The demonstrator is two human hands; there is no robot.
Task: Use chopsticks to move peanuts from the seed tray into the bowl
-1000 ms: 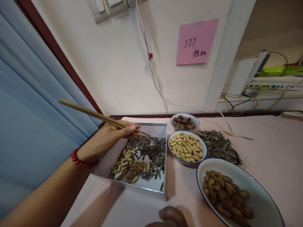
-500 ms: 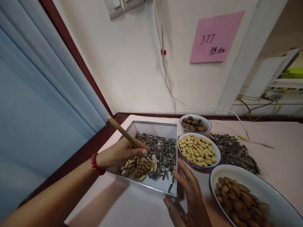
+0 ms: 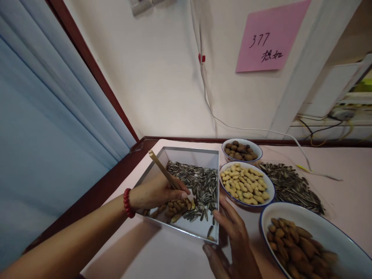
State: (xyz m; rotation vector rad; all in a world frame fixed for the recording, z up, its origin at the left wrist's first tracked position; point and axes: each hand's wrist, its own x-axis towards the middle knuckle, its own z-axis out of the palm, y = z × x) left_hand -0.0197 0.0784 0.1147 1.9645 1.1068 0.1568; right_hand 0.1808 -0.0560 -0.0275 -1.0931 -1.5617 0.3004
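My left hand [image 3: 162, 193], with a red bead bracelet [image 3: 128, 203] at its wrist, is closed round a pair of wooden chopsticks [image 3: 162, 168]. It reaches over the white box [image 3: 174, 221], and the chopstick tips point down near some peanuts [image 3: 176, 208], partly hidden by the hand. Striped sunflower seeds [image 3: 200, 182] cover the back and right of the box floor. My right hand [image 3: 232, 236] curves round the near right corner of the box, its fingers along the right wall and the thumb by the front wall.
Right of the box stand a bowl of peanuts [image 3: 245, 185], a bowl of round brown nuts [image 3: 242, 152] and a larger bowl of almond-shaped nuts [image 3: 299, 242]. Loose sunflower seeds [image 3: 290, 186] lie in a heap. A white cable [image 3: 255, 131] trails down the wall onto the table.
My left hand has moved right and slightly forward over the box, carrying the chopsticks, which now stand more upright. My right hand stays at the corner. The view has shifted slightly.
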